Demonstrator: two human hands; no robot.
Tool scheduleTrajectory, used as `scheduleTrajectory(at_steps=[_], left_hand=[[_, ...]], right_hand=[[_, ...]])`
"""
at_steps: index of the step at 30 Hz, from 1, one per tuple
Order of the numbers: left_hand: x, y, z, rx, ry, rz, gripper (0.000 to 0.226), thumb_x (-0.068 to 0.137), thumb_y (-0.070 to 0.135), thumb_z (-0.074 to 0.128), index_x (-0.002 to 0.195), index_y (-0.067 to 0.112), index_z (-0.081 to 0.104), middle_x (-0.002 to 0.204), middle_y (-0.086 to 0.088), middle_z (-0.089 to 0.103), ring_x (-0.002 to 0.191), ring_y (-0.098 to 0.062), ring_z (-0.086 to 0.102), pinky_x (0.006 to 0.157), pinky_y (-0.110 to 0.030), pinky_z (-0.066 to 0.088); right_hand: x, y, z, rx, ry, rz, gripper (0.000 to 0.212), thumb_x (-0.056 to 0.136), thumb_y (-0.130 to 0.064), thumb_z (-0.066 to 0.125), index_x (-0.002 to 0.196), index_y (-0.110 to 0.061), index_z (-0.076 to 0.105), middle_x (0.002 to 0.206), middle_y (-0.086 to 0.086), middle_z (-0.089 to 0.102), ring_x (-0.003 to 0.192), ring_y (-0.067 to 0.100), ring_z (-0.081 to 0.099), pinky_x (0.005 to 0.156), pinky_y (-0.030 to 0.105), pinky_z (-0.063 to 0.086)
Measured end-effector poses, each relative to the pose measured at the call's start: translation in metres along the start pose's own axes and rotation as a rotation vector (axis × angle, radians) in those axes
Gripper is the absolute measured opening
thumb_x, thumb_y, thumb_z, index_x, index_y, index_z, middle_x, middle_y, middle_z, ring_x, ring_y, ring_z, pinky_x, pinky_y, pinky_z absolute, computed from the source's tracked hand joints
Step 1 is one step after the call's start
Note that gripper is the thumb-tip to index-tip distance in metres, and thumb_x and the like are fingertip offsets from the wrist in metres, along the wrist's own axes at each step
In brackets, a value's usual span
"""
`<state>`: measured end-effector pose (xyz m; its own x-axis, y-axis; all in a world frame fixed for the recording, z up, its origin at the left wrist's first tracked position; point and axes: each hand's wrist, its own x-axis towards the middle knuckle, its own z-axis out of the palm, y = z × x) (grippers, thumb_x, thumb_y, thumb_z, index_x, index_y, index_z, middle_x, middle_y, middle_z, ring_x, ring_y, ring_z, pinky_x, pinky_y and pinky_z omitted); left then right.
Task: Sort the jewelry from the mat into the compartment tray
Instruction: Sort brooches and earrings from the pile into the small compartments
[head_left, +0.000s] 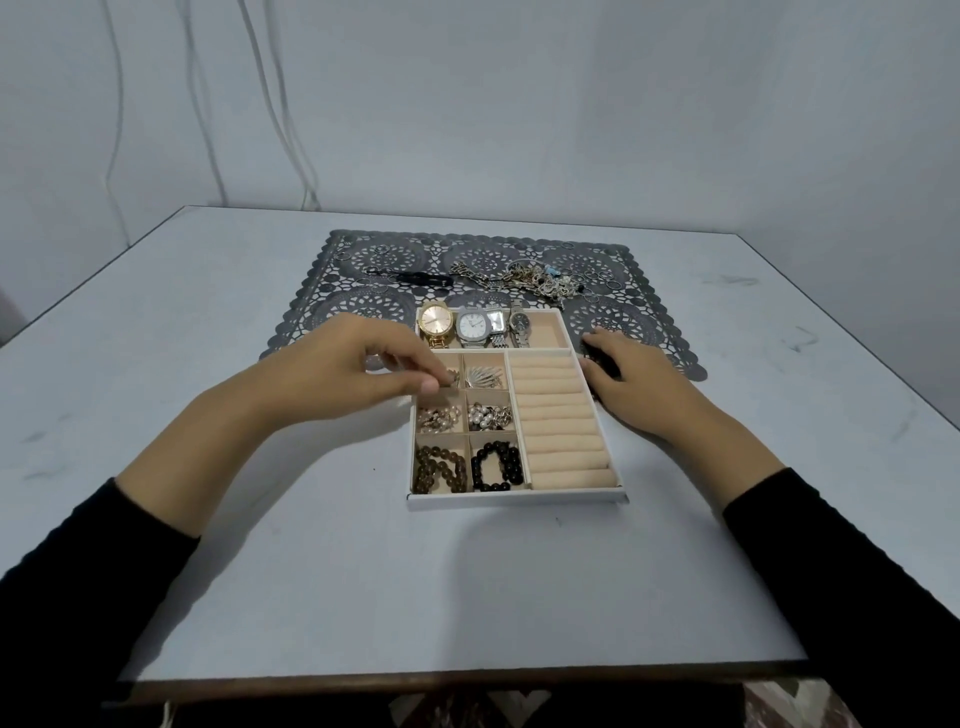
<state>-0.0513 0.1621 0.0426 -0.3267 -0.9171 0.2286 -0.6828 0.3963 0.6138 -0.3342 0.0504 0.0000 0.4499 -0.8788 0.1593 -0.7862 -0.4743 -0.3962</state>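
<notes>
Spanning a pale surface (130, 338) before bare walls, a dark lace mat (363, 301) is laid. A small metal piece (451, 379) is pinched by the left hand (358, 374) over the white tray (514, 500). Lettering on the watches (474, 326) cannot be read. Tangled jewelry (540, 280) is heaped on the mat; the right hand (634, 384) is rested loose-fingered beside the tray.

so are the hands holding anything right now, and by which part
The left hand pinches a small metal trinket over the tray; the pinch hides which part. The right hand holds nothing, resting beside the tray.
</notes>
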Motion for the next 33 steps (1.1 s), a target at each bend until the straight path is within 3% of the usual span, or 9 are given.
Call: scheduleTrajectory(at_steps=[3,7,10,12,15,20,24,30,33], left_hand=[[0.006,-0.006,-0.002,-0.056,0.103,-0.032,0.016,0.086,0.029,0.066,0.101,0.026,0.074,0.092,0.015,0.073,0.090,-0.007,0.067,0.081,-0.030,0.055],[0.024,-0.021,-0.005,-0.121,0.302,-0.106,0.014,0.094,0.026,0.060,0.101,0.030,0.071,0.092,0.015,0.070,0.084,-0.004,0.065,0.067,-0.023,0.054],[0.041,-0.035,-0.009,-0.034,0.372,-0.126,0.017,0.096,0.029,0.056,0.109,0.031,0.068,0.098,0.019,0.068,0.090,0.002,0.061,0.074,-0.017,0.045],[0.054,-0.041,-0.010,-0.027,0.383,-0.121,0.020,0.097,0.028,0.055,0.113,0.030,0.066,0.103,0.020,0.066,0.096,0.004,0.059,0.082,-0.019,0.044],[0.074,-0.051,-0.010,0.005,0.361,-0.131,0.022,0.098,0.028,0.052,0.116,0.031,0.063,0.110,0.022,0.062,0.103,0.004,0.057,0.088,-0.020,0.044],[0.112,-0.078,-0.010,0.034,0.258,-0.148,0.026,0.098,0.032,0.050,0.123,0.033,0.060,0.119,0.017,0.061,0.112,-0.009,0.056,0.098,-0.036,0.044],[0.138,-0.098,-0.010,0.112,0.153,-0.138,0.029,0.098,0.034,0.050,0.125,0.033,0.060,0.125,0.014,0.061,0.114,-0.006,0.054,0.103,-0.038,0.042],[0.174,-0.111,-0.007,0.160,0.047,-0.107,0.029,0.096,0.036,0.054,0.124,0.034,0.062,0.126,0.013,0.062,0.114,-0.006,0.056,0.097,-0.028,0.042],[0.193,-0.115,-0.003,0.155,0.022,-0.067,0.029,0.094,0.035,0.058,0.123,0.033,0.063,0.125,0.013,0.063,0.115,-0.004,0.055,0.101,-0.028,0.042]], right_hand=[[0.004,0.004,-0.002,0.027,0.024,-0.002,0.032,0.098,-0.029,0.048,0.124,-0.012,0.057,0.118,0.006,0.063,0.110,0.024,0.055,0.081,0.027,0.038],[0.014,0.008,-0.009,0.091,0.132,0.047,0.034,0.097,-0.029,0.050,0.128,-0.016,0.058,0.121,0.001,0.063,0.109,0.017,0.054,0.082,0.019,0.032],[0.028,0.011,-0.012,0.138,0.218,0.033,0.028,0.096,-0.026,0.053,0.120,-0.015,0.062,0.116,0.002,0.065,0.100,0.013,0.056,0.087,0.022,0.039],[0.040,0.012,-0.014,0.159,0.254,0.018,0.028,0.095,-0.023,0.053,0.119,-0.013,0.063,0.115,0.002,0.066,0.104,0.016,0.059,0.095,0.029,0.044],[0.058,0.012,-0.016,0.186,0.284,-0.005,0.028,0.095,-0.021,0.054,0.120,-0.011,0.063,0.116,0.002,0.065,0.108,0.016,0.059,0.099,0.033,0.046],[0.093,0.018,-0.011,0.191,0.273,-0.023,0.027,0.093,-0.020,0.058,0.118,-0.013,0.064,0.115,0.002,0.066,0.102,0.012,0.059,0.098,0.029,0.046],[0.118,0.022,-0.006,0.165,0.232,-0.043,0.027,0.092,-0.021,0.059,0.117,-0.013,0.066,0.114,0.001,0.066,0.098,0.005,0.054,0.089,0.016,0.039],[0.150,0.023,0.000,0.156,0.184,-0.083,0.025,0.092,-0.024,0.061,0.114,-0.015,0.068,0.110,-0.001,0.068,0.096,0.005,0.055,0.086,0.016,0.039],[0.163,0.024,0.001,0.151,0.159,-0.105,0.021,0.090,-0.025,0.063,0.106,-0.016,0.072,0.104,-0.002,0.069,0.093,0.006,0.057,0.086,0.018,0.042]])
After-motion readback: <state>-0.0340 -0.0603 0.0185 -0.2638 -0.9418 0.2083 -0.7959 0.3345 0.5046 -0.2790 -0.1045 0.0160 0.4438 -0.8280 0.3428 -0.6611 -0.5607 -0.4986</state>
